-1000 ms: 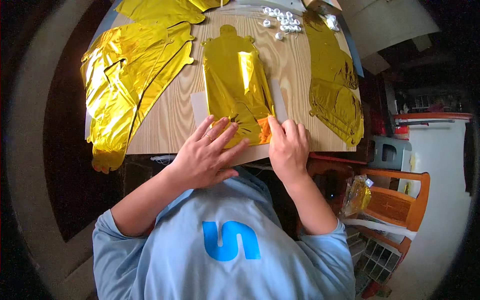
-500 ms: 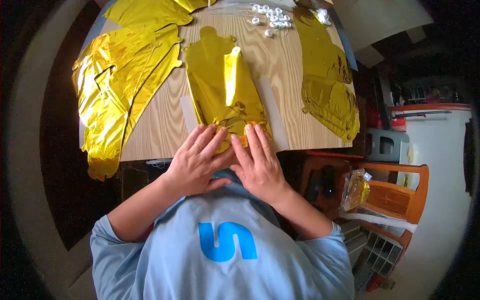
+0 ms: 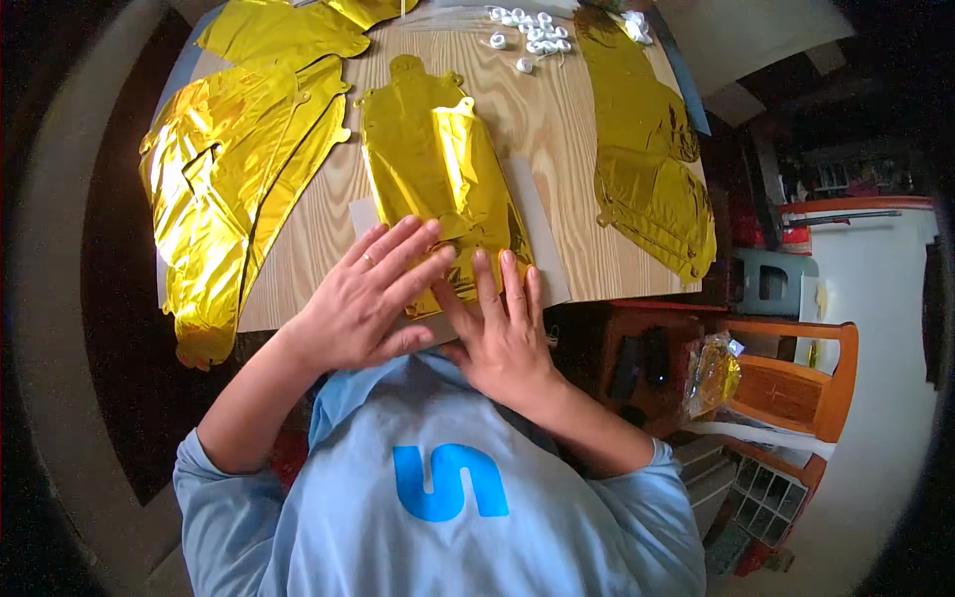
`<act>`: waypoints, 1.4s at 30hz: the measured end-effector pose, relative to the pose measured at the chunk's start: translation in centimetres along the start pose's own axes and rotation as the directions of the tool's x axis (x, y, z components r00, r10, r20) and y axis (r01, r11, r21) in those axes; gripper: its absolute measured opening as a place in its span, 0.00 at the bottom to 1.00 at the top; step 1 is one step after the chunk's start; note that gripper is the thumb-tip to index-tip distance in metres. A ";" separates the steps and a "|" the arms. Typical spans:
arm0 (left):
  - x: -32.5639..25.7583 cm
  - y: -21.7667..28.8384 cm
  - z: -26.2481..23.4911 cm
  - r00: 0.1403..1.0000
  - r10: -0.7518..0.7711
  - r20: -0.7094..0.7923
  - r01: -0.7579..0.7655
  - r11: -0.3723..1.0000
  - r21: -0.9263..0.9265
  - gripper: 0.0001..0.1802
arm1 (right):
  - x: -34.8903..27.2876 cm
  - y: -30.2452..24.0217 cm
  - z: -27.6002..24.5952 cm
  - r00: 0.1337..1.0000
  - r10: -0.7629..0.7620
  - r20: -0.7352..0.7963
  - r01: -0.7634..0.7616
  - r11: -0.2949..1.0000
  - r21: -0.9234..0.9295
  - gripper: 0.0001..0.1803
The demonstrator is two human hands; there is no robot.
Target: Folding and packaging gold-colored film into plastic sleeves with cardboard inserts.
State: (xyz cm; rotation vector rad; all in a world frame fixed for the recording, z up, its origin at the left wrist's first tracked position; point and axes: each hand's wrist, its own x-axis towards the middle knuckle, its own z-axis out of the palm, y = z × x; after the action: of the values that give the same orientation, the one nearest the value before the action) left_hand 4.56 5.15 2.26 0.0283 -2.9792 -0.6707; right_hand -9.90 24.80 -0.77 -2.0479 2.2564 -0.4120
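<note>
Nearest the camera is the person's blue shirt (image 3: 448,497), both forearms coming up from it. The left hand (image 3: 363,294) lies flat, fingers spread, on the near end of the gold foil balloon (image 3: 438,184). Right beside it, the right hand (image 3: 500,333) is flat too, fingers straight and close together, fingertips on the balloon's near edge. Both hands are open and pressing down, gripping nothing, thumbs almost touching.

The balloon lies lengthwise at the middle of the wooden desk (image 3: 552,119), deflated and crinkled, one flap folded up along its right side. A pale sheet (image 3: 542,239) shows from under it near the right hand.

To the left, a heap of gold foil (image 3: 229,189) spills over the desk's near-left edge. To the right, another flat foil piece (image 3: 647,169) runs along the desk's right side, apart from the centre balloon.

At the far edge sit small white rings (image 3: 527,30) in a cluster. Off the desk to the right stands an orange wooden chair (image 3: 796,378) with a crumpled foil bag (image 3: 711,373) by it.
</note>
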 end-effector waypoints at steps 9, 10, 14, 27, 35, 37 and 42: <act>3.1 0.0 -1.0 0.999 0.018 -0.043 -0.010 0.982 0.186 0.41 | 0.0 -0.2 0.5 0.998 0.019 0.060 -0.015 0.998 -0.069 0.48; 4.0 0.4 -0.5 0.995 0.098 0.011 -0.099 0.986 0.132 0.42 | 0.0 -0.2 0.8 0.994 0.046 0.099 -0.040 0.997 -0.064 0.47; 7.9 -1.1 1.9 0.958 0.263 0.116 -0.272 0.959 0.075 0.44 | 0.3 -0.5 0.8 0.983 0.067 0.169 -0.029 0.975 -0.218 0.43; 9.1 -4.3 0.3 0.947 0.065 -0.314 0.003 0.977 0.212 0.39 | 1.0 -0.7 -1.2 0.992 0.037 0.119 -0.029 0.997 -0.066 0.48; 3.1 -1.0 2.3 0.992 -0.029 -0.122 0.045 0.990 0.131 0.35 | 1.8 0.9 -5.1 0.997 -0.009 0.072 -0.005 0.980 0.198 0.33; 3.1 -1.0 2.3 0.991 -0.022 -0.134 0.039 0.991 0.124 0.35 | 3.0 2.3 -5.6 0.994 0.062 -0.090 -0.028 0.938 0.347 0.26; 3.1 -1.1 2.7 0.987 -0.019 -0.161 0.046 0.985 0.166 0.34 | 7.6 4.7 -3.8 0.989 0.010 -0.146 0.005 0.995 0.099 0.29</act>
State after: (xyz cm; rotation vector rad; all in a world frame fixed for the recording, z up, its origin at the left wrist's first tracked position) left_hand 1.19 5.23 -0.41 0.1351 -2.8774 -0.3957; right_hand -16.20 18.22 2.78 -2.0275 2.2663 -0.6811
